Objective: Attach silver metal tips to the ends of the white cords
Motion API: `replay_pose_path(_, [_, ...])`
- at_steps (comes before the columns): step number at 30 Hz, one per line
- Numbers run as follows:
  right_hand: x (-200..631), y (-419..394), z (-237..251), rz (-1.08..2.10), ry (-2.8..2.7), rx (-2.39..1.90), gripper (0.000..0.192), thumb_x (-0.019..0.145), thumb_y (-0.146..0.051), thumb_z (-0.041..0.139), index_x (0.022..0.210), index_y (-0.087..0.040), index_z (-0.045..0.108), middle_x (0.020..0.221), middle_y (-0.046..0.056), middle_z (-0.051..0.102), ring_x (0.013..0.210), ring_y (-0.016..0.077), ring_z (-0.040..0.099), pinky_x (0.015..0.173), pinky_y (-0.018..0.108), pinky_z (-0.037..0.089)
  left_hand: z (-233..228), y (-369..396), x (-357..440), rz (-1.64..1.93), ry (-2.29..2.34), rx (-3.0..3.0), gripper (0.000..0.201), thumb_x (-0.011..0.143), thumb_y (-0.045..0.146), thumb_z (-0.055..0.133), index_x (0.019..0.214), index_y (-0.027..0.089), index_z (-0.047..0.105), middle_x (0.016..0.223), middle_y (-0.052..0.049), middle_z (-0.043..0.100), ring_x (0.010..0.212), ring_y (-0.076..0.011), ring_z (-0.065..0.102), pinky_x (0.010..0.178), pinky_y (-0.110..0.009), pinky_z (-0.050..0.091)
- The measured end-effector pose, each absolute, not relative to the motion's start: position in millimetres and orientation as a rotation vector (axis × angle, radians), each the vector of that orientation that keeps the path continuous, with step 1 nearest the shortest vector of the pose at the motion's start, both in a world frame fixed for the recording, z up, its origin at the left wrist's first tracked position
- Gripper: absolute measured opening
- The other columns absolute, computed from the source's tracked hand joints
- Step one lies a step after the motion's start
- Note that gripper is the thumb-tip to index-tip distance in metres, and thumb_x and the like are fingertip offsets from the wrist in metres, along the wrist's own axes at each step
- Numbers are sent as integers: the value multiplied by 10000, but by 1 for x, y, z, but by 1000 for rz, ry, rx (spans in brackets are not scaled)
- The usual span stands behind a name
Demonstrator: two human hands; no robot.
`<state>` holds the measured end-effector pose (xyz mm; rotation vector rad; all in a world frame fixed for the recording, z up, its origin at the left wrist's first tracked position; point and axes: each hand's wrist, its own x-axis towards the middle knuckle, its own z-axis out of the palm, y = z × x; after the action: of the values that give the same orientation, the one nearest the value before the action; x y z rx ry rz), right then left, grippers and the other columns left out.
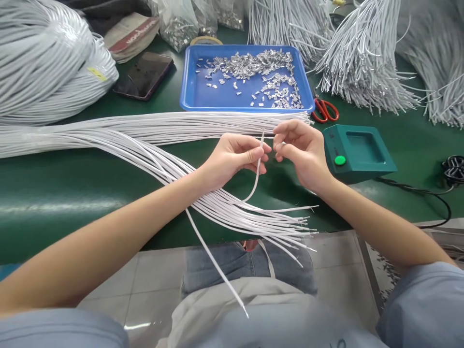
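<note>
My left hand (pixel 243 153) pinches one white wire (pixel 257 176) between thumb and fingers, close to the wire's end, which points upward. Just to its right, my right hand (pixel 300 150) has its thumb and fingertips drawn together; whatever may be between them is too small to make out. Beneath my left forearm, a loose bunch of white wires (pixel 232 205) fans toward the table's front edge, their tips stripped. One single wire (pixel 217 263) hangs over that edge toward my lap. Behind my hands lies a straight bundle of white wires (pixel 188 126).
A blue tray (pixel 210 99) holds many small metal pieces. Red-handled scissors (pixel 325 111) and a green device (pixel 358 150) with a green button lie to the right. A phone (pixel 145 75), a large wire coil (pixel 47 63) and hanging wire bundles (pixel 366 53) surround the green table (pixel 72 193).
</note>
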<state>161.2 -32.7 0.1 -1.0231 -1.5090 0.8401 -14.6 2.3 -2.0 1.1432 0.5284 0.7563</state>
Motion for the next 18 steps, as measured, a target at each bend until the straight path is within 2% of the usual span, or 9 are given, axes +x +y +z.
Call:
replay_pose_path(6, [159,-38,1,614,-1554,-1085,177,834,-288,633,1009,-270,639,901,23,635,807,149,596,524,252,501,-2,3,-14,738,550,1205,347,618,383,892,703,103,705,615,-10,673,537,-115,666,517,-192,568])
replay_pose_path(12, [157,-40,0,559,-1628,-1102,243,824,-276,649,1067,-278,666,958,27,651,839,158,596,516,250,500,-2,3,-14,701,607,1250,389,594,418,897,676,103,683,586,-9,651,541,-119,658,515,-197,562])
replay_pose_path(18, [157,-40,0,521,-1665,-1082,211,837,-255,636,1037,-279,701,932,17,655,843,151,605,523,236,494,-1,3,-14,677,609,1241,387,588,405,901,666,101,675,571,-3,642,519,-108,647,491,-184,544])
